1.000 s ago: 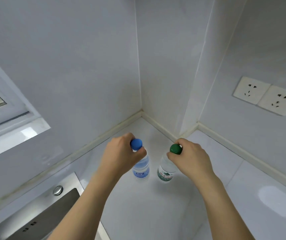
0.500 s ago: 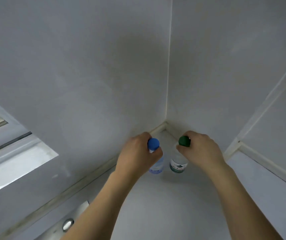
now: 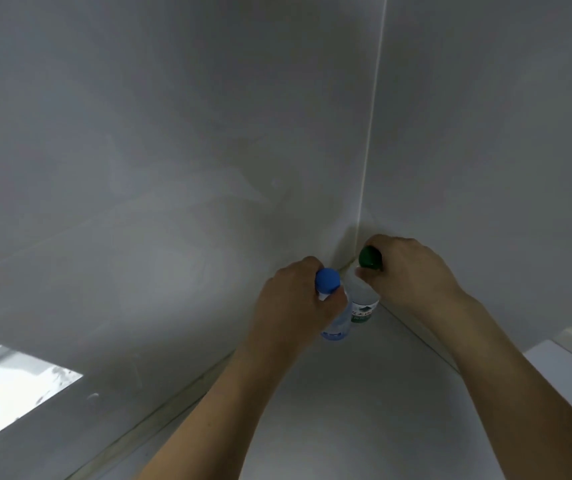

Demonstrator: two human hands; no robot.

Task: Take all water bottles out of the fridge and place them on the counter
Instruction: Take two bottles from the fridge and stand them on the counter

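Blue-capped bottle (image 3: 333, 315) gripped by left hand (image 3: 295, 303); green-capped bottle (image 3: 364, 299) by right hand (image 3: 412, 271)

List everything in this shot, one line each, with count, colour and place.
blue-capped bottle: one, clear with a blue cap and blue label, upright near the counter corner, left of the other bottle.
green-capped bottle: one, clear with a green cap and green-and-white label, upright, deepest in the corner.
counter: one, white, lower frame.
walls: two, white, meeting behind the bottles.
window ledge: one, white, lower left.
left hand: one, curled round the blue-capped bottle's neck.
right hand: one, curled round the green cap.
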